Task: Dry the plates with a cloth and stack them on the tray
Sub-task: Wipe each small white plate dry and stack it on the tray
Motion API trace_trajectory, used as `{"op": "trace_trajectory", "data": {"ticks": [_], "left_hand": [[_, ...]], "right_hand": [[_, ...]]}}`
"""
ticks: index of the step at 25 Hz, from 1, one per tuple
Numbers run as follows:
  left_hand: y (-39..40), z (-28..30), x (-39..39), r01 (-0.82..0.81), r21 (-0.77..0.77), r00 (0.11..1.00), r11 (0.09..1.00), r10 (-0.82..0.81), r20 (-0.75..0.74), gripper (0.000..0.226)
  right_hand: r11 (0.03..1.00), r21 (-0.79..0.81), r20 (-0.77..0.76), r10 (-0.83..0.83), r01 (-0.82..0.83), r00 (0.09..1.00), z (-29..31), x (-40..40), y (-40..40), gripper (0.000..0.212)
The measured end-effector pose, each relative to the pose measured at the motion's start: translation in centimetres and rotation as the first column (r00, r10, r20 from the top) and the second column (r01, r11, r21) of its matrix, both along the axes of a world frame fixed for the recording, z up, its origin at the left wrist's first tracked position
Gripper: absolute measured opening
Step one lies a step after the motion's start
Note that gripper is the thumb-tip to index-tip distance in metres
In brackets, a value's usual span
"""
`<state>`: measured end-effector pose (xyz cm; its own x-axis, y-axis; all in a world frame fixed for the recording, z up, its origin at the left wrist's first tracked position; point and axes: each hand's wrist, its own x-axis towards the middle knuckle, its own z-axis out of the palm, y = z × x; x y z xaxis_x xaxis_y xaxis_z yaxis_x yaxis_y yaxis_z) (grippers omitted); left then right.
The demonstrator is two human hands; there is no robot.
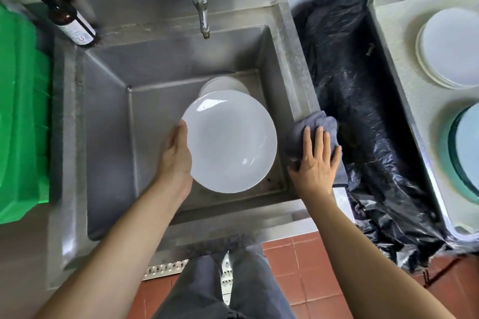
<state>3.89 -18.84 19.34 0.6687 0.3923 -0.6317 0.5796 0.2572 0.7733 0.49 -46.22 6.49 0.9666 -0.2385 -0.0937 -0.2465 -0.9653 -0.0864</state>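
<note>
Stainless steel filled most of the scene — a deep sink (pixel 108 116) set in a metal counter, with red floor tiles (pixel 293 280) below it. At the far left stood a green bin (pixel 20 116), and behind it a dark bottle (pixel 74 24) leaned by the sink corner. A tap (pixel 202 8) hung over the basin. The left hand (pixel 177 153) grasped a white plate (pixel 229 141) by its left edge, thumb on the upper face, and held it above the basin; more white plates (pixel 224 84) lay under it on the sink bottom. The right hand (pixel 317 160) lay flat with fingers spread on a grey cloth (pixel 318 125), which rested on the right rim of the sink. Beside it was a black plastic bag (pixel 363 116). At the far right a pale tray (pixel 396 65) carried a stack of white plates (pixel 451 58) — and a bluish stack (pixel 466 153) near it.
</note>
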Motion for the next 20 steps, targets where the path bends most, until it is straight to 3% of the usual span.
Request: {"op": "trace_trajectory", "data": {"ticks": [4, 7, 9, 11, 14, 17, 20], "left_hand": [[-0.1, 0.9, -0.6, 0.048, 0.023, 0.999, 0.999, -0.048, 0.016, 0.029], [0.2, 1.7, -0.7, 0.061, 0.026, 0.998, 0.998, -0.062, 0.027, 0.041], [0.7, 2.3, -0.8, 0.065, 0.033, 0.997, 0.997, -0.066, 0.038, 0.039], [0.9, 3.0, -0.8, 0.054, 0.039, 0.997, 0.998, -0.056, 0.047, 0.041], [0.9, 4.1, -0.8, 0.051, 0.05, 0.996, 0.997, -0.054, 0.071, 0.041], [0.2, 5.5, -0.6, 0.032, 0.05, 0.995, 0.998, -0.036, 0.096, 0.029], [-1.1, 7.4, -0.1, 0.006, 0.067, 0.985, 0.998, -0.017, 0.17, 0.037]], "right_hand": [[0.999, -0.011, 0.087, 0.049, -0.048, 0.995, -1.2, 0.3, -1.2, 0.096], [0.983, 0.166, 0.251, 0.037, -0.081, 0.967, -1.2, 0.6, -1.6, 0.076], [0.913, 0.406, 0.298, -0.111, -0.021, 0.948, 0.3, 1.3, -1.8, 0.059], [0.763, 0.639, 0.267, -0.343, 0.101, 0.901, 3.0, 2.3, -1.5, 0.05], [0.669, 0.737, 0.358, -0.504, 0.094, 0.786, 8.6, 3.3, 0.3, 0.047], [0.635, 0.757, 0.509, -0.427, -0.153, 0.747, 14.5, 3.8, 3.5, 0.05], [0.556, 0.682, 0.602, -0.058, -0.475, 0.796, 18.0, 3.6, 7.4, 0.063]]}}
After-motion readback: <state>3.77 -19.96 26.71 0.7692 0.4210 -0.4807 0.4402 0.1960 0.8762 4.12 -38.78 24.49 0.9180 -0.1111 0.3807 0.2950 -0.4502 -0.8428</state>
